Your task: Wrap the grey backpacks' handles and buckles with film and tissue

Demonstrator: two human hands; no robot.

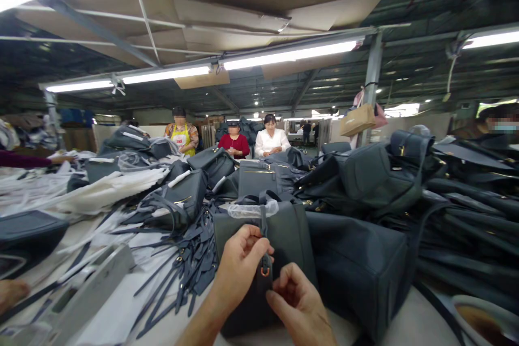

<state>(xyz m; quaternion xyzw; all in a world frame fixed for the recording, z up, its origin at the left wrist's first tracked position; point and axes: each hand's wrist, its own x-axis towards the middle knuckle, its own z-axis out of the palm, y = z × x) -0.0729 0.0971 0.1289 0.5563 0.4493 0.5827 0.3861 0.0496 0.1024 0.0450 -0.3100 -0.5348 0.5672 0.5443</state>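
A dark blue-grey handbag [290, 227] stands upright before me, its handle wrapped in clear plastic [253, 209]. A narrow strap with a dark leather tag [264, 284] hangs down its front, with a small gold-coloured horseshoe-shaped ring [265, 272] on it. My left hand [242, 259] is closed, pinching the strap just above the ring between thumb and fingers. At the tag's lower right edge, my right hand [299, 303] has its thumb and forefinger brought together. What lies between those fingertips is too small to tell.
Loose dark straps [198, 259] lie in a heap at left, near a grey metal block [89, 286]. More bags [360, 265] crowd the right and back. A round container [482, 319] stands at bottom right. Another person's hand [13, 294] shows at left; several people sit or stand beyond.
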